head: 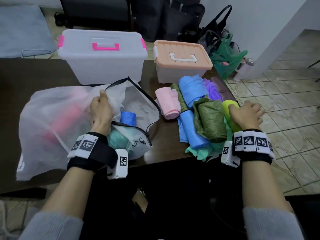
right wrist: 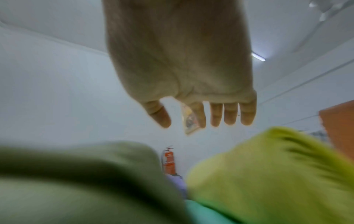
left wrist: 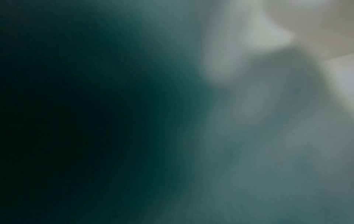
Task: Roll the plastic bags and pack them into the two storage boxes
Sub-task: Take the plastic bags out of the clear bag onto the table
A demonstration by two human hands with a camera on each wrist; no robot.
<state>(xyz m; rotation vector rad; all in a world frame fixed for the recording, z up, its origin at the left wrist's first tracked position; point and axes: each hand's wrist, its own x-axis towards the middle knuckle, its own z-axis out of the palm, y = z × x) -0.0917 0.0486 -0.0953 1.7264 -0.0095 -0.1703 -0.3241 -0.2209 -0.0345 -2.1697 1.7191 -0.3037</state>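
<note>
While lidded: two storage boxes [head: 102,54], two hands [head: 100,110].

- We see the left hand [head: 101,111] bare, its wrist wrapped in a black band [head: 91,155] carrying white tags printed with black square codes.
- A white camera block [head: 119,163] with one code hangs from that band.
- The right hand [head: 245,115] wears a matching band [head: 252,144].
- Grey ribbed sleeves [head: 52,227] cover both forearms.
</note>
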